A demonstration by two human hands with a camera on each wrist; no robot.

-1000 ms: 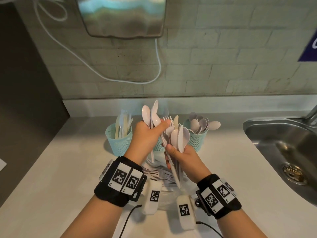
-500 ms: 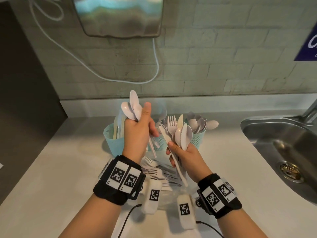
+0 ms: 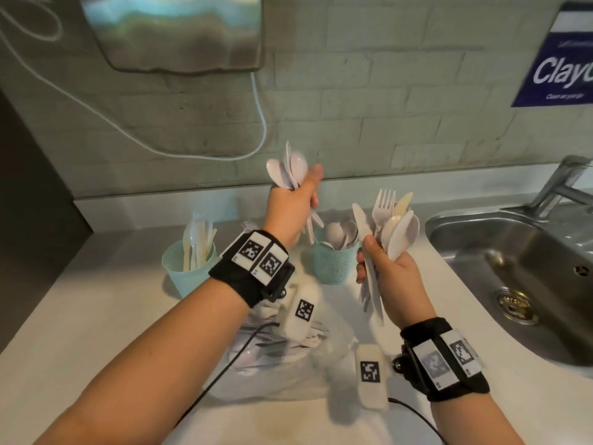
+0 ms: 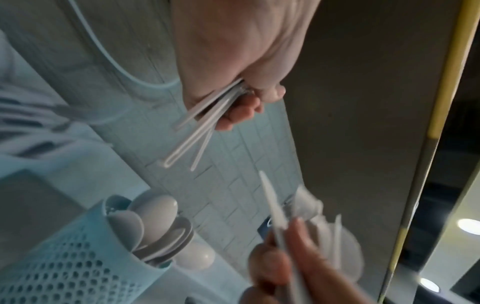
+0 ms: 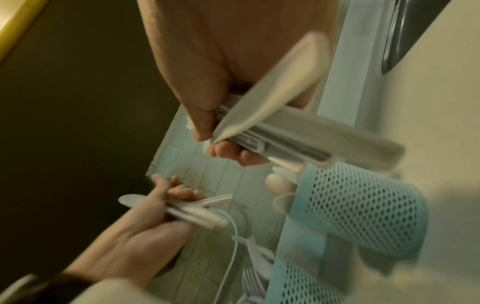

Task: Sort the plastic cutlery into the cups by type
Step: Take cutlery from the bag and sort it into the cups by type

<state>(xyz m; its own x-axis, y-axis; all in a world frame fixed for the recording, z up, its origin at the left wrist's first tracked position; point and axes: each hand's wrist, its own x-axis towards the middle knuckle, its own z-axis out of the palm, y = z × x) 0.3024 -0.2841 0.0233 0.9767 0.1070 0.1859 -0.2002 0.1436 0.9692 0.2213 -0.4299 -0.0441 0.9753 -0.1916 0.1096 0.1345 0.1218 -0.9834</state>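
Above counter | left hand [image 3: 290,207] grips spoons [image 3: 287,170] | right hand [image 3: 396,277] grips mixed cutlery [image 3: 390,226]

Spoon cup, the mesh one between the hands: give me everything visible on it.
The spoon cup is a pale teal plastic cup whose wall is perforated with rows of small round holes, widening slightly toward the rim. It stands upright on the white counter, between the two hands in the head view. White plastic spoons sit in it, bowls up and fanned over the rim. The left hand holds spoons just above it; neither hand touches the cup.
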